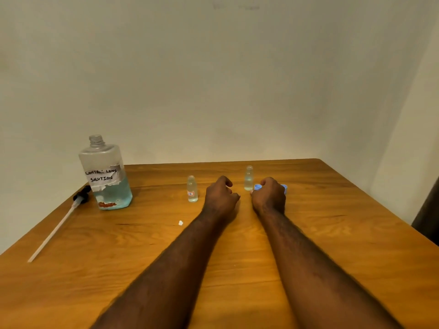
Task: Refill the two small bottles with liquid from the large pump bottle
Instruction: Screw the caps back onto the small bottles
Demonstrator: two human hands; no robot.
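Plain pale wall (213,79) backs a wooden tabletop (332,222). At its left rear stands the large bottle (105,176), uncapped and partly filled with bluish liquid, its pump (82,197) lying just beside it. Two open small bottles stand upright: the labelled bottle (192,189) left of the left grip (221,195), whose loosely curled fingers hold nothing, and the rear bottle (248,178) between both hands. The right grip (269,195) curls over two blue caps (257,186); whether it pinches one cannot be told.
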